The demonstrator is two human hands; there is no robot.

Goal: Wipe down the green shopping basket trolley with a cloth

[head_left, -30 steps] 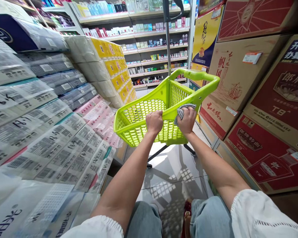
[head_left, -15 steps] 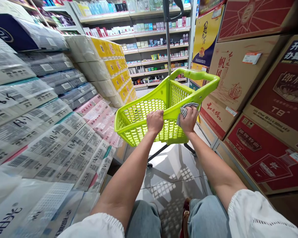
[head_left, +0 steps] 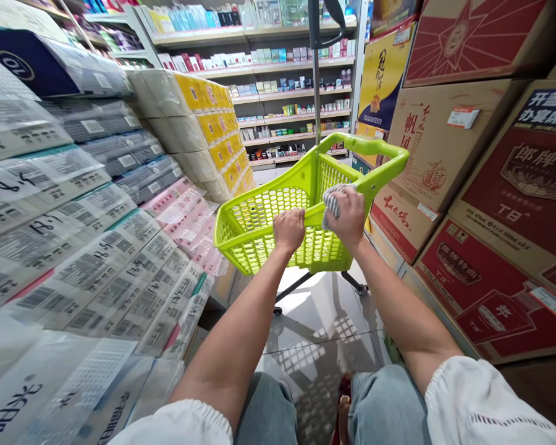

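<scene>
A lime-green shopping cart (head_left: 264, 238) with perforated basket walls stands in front of me on the tiled floor. My left hand (head_left: 289, 230) is closed around the top rim of its near side. To the right, my right hand (head_left: 349, 217) grips a grey-and-white striped cloth (head_left: 330, 207) and presses it against the same rim, where the side rises toward the handle (head_left: 389, 146). Part of the cloth is hidden under my fingers. Inside the cart, a perforated panel (head_left: 333, 173) divides off the handle end.
Stacked tissue packs (head_left: 120, 247) line the left side, with yellow-fronted packs (head_left: 208, 120) farther back. Cardboard cartons (head_left: 445, 142) are piled close on the right. Behind the cart, a grey pole (head_left: 315, 93) rises before shelves (head_left: 287, 65) of small boxed goods.
My right hand and the striped cloth have slid left along the cart's rim, closer to my left hand. The left hand keeps its hold in the same place.
</scene>
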